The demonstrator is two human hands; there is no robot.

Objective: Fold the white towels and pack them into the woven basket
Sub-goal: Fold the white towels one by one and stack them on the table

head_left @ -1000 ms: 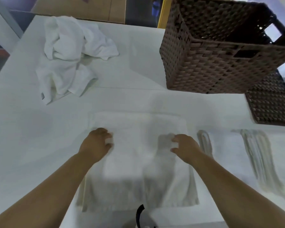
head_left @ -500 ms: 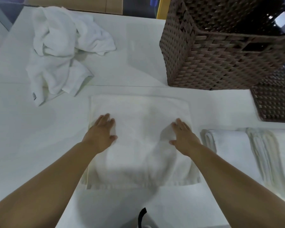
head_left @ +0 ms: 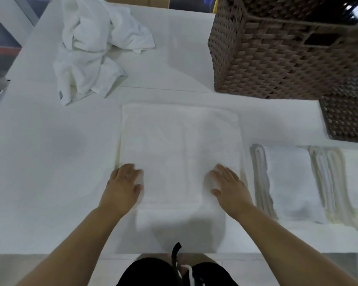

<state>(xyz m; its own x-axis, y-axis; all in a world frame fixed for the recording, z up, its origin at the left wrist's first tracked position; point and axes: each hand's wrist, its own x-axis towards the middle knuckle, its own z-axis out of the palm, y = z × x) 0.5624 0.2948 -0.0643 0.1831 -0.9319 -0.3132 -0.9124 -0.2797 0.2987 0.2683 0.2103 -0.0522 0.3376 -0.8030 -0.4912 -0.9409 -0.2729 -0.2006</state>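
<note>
- Right now, flat towel (head_left: 180, 145) lies spread on white table (head_left: 50, 162), centre front, part-folded into a rough rectangle; near edge blurred.
- L hand (head_left: 122, 186) rests palm-down on towel's near left side, fingers about straight, holding nothing.
- R hand (head_left: 230, 187) likewise flat on near right side, fingers spread a bit, nothing gripped.
- Folded towel (head_left: 287, 182) sits just right of the flat one, apart from it, layered edges facing left.
- 2nd folded towel (head_left: 335, 188) touching its right side, partly cut off by frame edge.
- Crumpled towel pile (head_left: 91, 48) at far left of table, well apart from hands.
- Woven basket (head_left: 287, 54), dark brown, at far right, beyond flat towel; inside too dark to tell contents.
- Smaller woven piece (head_left: 347, 118) just beside basket, nearer side, at right edge.
</note>
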